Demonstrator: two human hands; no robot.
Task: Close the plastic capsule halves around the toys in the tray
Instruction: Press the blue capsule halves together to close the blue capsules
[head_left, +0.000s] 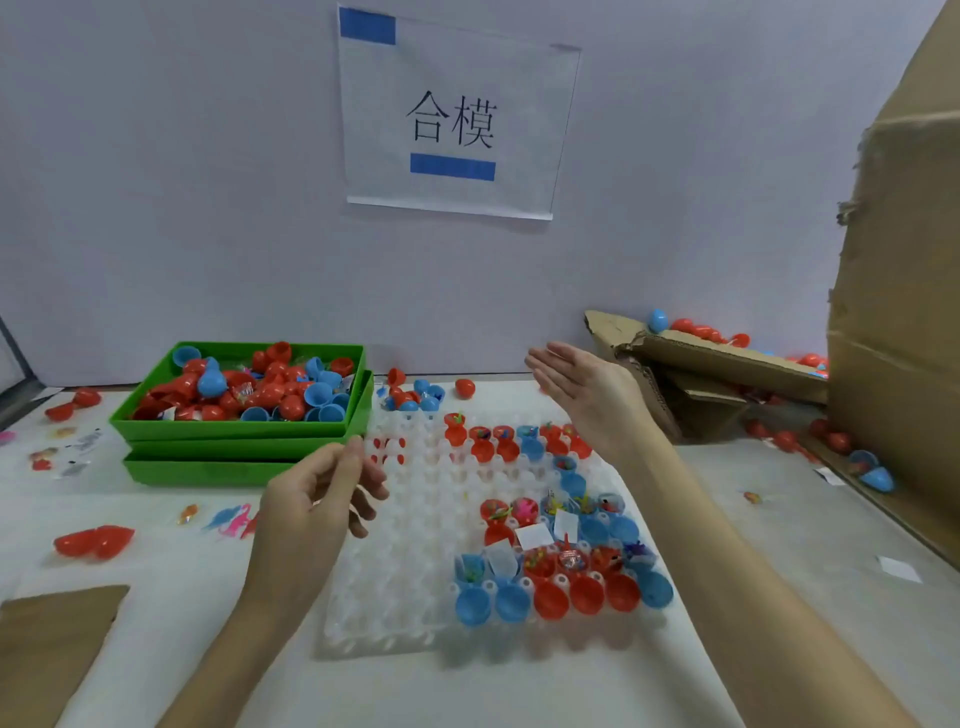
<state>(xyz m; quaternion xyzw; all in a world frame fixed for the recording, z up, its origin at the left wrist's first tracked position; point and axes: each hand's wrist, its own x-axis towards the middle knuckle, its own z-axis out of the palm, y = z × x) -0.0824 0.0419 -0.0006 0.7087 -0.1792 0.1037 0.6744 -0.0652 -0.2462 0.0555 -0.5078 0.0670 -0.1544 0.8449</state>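
A translucent white tray (395, 582) lies on the table in front of me. Its right half holds several open red and blue capsule halves (550, 597) with small toys (524, 509) in them; its left half has bare sockets. My left hand (317, 499) hovers over the tray's left edge, fingers loosely curled, holding nothing. My right hand (587, 389) is raised above the tray's far right corner, palm flat, fingers straight and empty.
Stacked green bins (234, 441) of red and blue capsule halves stand at the back left. Torn cardboard boxes (883, 312) with closed capsules fill the right side. Loose toys (228, 519) and a red capsule (93, 540) lie left of the tray. A paper sign (457, 114) hangs on the wall.
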